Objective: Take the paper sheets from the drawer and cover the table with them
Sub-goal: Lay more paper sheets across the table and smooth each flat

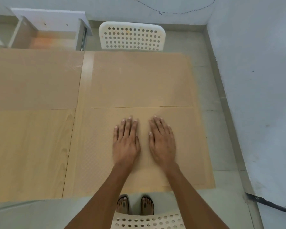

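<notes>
Hands: our left hand [126,142] and right hand [162,142] lie palm down and side by side. The fingers are straight and nearly together, pressing paper and pinching nothing.
Near sheet [96,154]: it lies under both palms, at 6 o'clock on the table.
Step, as we judge it: smoothing this sheet flat.
Doing it well: we should sweep one palm toward 9 o'clock and the other toward 3 o'clock. Light pressure will keep the far edge against its neighbour without dragging it.
Sheets: we count three. Besides the near one there is a far-right sheet [139,80] at 12 o'clock and a far-left sheet [31,80] at 10 o'clock.
Table [31,154]: one. Bare wood shows at 8 o'clock, so we judge that a quarter is left to cover.
Drawer [45,38]: one, open at 11 o'clock. We cannot tell what is in it.
Chairs: two, a far chair [132,37] and a near chair [147,220].
</notes>
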